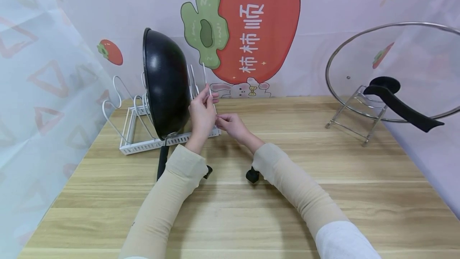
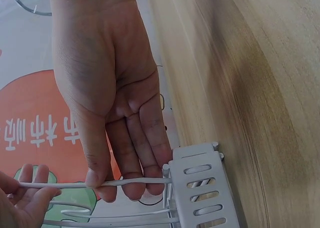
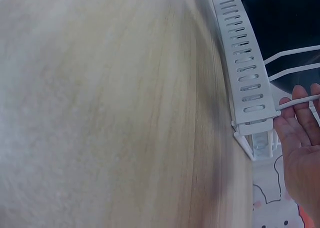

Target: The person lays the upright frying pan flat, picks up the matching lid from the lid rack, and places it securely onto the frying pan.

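Observation:
A white pan rack (image 1: 172, 140) with wire dividers stands at the back left of the table. My left hand (image 1: 202, 112) pinches the upper part of its rightmost wire divider (image 1: 205, 76). Lower on that same wire, near the rack's base, my right hand (image 1: 235, 126) grips it between thumb and index finger. In the left wrist view the right hand (image 2: 112, 102) fills the middle, its other fingers extended beside the wire, with the left hand (image 2: 22, 205) at the lower left edge. A black wok (image 1: 167, 85) stands on its side in the rack, left of both hands.
The wok's black handle (image 1: 163, 161) points toward me over the wooden table (image 1: 233, 219). At the right, a large glass lid (image 1: 359, 55) with a black handle (image 1: 399, 105) leans on a small metal wire stand (image 1: 350, 130). A printed backdrop (image 1: 323, 3) hangs behind.

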### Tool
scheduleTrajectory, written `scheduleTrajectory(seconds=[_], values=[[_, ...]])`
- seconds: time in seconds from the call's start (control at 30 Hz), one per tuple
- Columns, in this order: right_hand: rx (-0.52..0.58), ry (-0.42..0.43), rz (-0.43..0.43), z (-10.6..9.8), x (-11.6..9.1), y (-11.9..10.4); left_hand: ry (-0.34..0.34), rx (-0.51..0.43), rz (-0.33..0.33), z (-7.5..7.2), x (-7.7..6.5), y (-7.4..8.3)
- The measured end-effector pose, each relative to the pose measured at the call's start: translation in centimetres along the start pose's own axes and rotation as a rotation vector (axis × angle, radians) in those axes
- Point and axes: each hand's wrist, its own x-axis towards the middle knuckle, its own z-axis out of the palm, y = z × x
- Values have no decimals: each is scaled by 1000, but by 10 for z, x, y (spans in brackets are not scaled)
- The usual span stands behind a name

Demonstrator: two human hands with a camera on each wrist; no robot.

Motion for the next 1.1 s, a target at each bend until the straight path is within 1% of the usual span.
scheduleTrajectory(seconds=[0.3,0.63,1.1], values=[[-28,2,14,-4,-2,0,-12,-49,0,4,0,0],[-46,1,26,-10,-4,-2,-17,-54,2,8,0,1],[-59,0,29,-16,-6,-3,-35,-57,-35,13,0,3]])
